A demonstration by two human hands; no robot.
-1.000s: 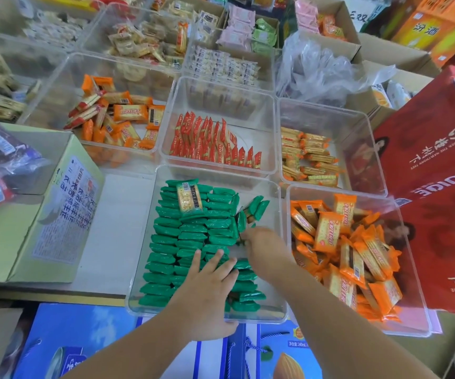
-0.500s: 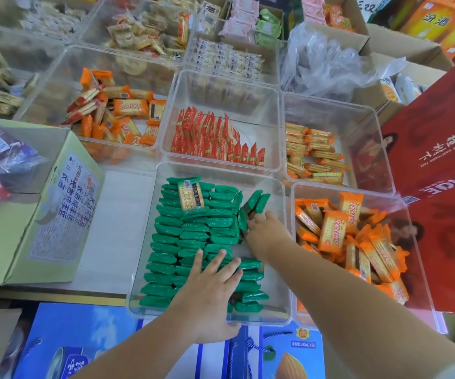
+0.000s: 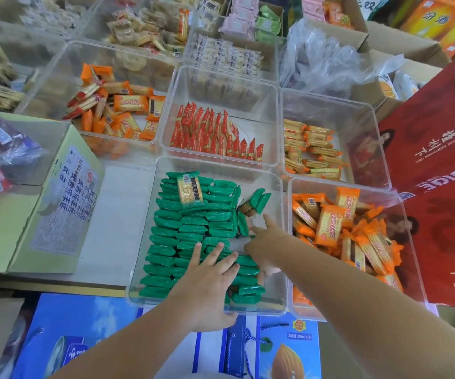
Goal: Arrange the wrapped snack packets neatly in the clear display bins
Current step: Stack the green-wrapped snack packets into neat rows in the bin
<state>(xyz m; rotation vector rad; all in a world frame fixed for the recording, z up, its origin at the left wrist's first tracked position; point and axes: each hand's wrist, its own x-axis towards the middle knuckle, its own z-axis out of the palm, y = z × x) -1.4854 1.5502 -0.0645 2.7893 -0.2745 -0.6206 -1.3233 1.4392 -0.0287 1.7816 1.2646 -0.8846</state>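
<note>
A clear bin (image 3: 149, 269) in front of me holds rows of green snack packets (image 3: 171, 231). One packet (image 3: 190, 190) lies face up on the far rows. A few loose green packets (image 3: 259, 201) lean at the far right of the bin. My left hand (image 3: 209, 280) lies flat, fingers spread, on the near rows. My right hand (image 3: 267, 239) reaches into the bin's right side, fingers extended and touching the packets beside the loose ones; I see nothing gripped in it.
A clear bin of orange packets (image 3: 338, 222) stands to the right, with a red juice carton (image 3: 439, 170) beyond it. Bins of red packets (image 3: 215, 135) and orange packets (image 3: 116, 110) sit behind. A green cardboard box (image 3: 56, 203) is on the left.
My right hand has moved farther into the bin toward the loose packets and opened its fingers. My left hand has stayed pressed on the near rows.
</note>
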